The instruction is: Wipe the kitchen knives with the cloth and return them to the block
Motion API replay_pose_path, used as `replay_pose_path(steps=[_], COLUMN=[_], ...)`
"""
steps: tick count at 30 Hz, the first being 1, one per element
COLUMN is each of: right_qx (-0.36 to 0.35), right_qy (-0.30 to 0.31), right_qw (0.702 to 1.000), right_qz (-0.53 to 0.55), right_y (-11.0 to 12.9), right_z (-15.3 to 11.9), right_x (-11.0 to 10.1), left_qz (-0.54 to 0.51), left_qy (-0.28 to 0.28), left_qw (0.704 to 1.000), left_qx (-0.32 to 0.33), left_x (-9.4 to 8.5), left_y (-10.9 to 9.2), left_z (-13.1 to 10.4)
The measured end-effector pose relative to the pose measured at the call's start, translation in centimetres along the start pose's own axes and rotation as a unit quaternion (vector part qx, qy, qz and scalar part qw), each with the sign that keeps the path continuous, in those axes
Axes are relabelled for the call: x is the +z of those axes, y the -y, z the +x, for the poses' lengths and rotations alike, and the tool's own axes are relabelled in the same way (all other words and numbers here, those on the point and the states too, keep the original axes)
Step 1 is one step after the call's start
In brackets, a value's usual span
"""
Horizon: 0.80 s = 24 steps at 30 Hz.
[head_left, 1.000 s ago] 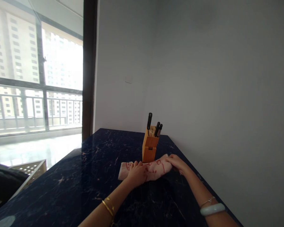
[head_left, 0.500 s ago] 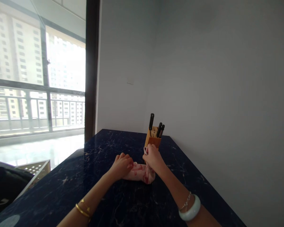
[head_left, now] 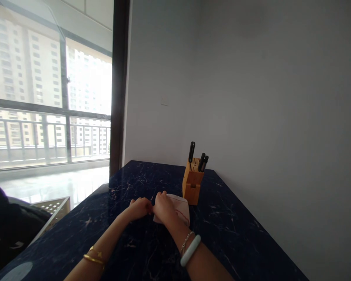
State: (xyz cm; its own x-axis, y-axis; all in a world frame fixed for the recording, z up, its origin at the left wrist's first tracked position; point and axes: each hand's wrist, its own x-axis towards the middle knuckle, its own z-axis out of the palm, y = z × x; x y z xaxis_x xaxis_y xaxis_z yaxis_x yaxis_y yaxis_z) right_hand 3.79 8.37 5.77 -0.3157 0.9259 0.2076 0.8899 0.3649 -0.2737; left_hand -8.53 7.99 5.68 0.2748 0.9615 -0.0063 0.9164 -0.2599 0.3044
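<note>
A pale pink cloth with red markings [head_left: 179,207] lies on the dark blue marbled table [head_left: 222,234], in front of the knife block. My right hand [head_left: 164,207] is closed on the cloth's left part and covers some of it. Just left of it, my left hand [head_left: 140,208] has its fingers curled close to my right fingertips. Whatever the left fingers hold, if anything, is too small and dark to make out.
Behind the cloth stands a wooden knife block [head_left: 192,187] with several black-handled knives [head_left: 192,152]. A grey wall [head_left: 266,117] runs along the right. At the lower left are a perforated beige panel [head_left: 54,207] and a black object [head_left: 14,230].
My right hand has moved left and down from in front of the knife block, folding the cloth's right part over. My left hand has shifted slightly left. The view has turned slightly left.
</note>
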Motion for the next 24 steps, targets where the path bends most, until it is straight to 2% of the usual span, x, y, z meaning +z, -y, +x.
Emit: replay_pose_path(steps=[3, 7, 9, 13, 15, 19, 24], right_qx=[0.042, 0.043, 0.055, 0.101, 0.132, 0.176, 0.195], right_qy=[-0.012, -0.066, -0.101, -0.069, -0.046, 0.005, 0.036], right_qw=[0.999, 0.996, 0.993, 0.991, 0.989, 0.984, 0.980], right_qz=[-0.017, -0.033, -0.039, -0.050, -0.053, -0.039, 0.013], right_y=[0.7, 0.6, -0.4, -4.2, -6.4, -10.1, -12.3], right_z=[-0.4, -1.6, -2.3, -3.4, -4.0, -5.4, -6.3], right_x=[0.2, -2.5, -4.4, -6.6, -6.5, -5.1, -3.4], left_qz=[0.006, 0.002, -0.007, -0.026, -0.027, -0.019, -0.018], left_qy=[-0.025, -0.061, -0.084, -0.117, -0.115, -0.095, -0.114], left_qw=[0.999, 0.997, 0.995, 0.991, 0.992, 0.994, 0.991], left_qx=[-0.019, -0.041, -0.047, -0.051, -0.050, -0.053, -0.062], left_x=[0.0, -0.3, -0.5, -0.7, -0.5, 0.3, 0.9], left_y=[0.2, -0.2, -0.8, -2.2, -2.7, -3.1, -3.7], left_z=[0.1, 0.2, 0.2, 0.0, -0.1, -0.2, -0.2])
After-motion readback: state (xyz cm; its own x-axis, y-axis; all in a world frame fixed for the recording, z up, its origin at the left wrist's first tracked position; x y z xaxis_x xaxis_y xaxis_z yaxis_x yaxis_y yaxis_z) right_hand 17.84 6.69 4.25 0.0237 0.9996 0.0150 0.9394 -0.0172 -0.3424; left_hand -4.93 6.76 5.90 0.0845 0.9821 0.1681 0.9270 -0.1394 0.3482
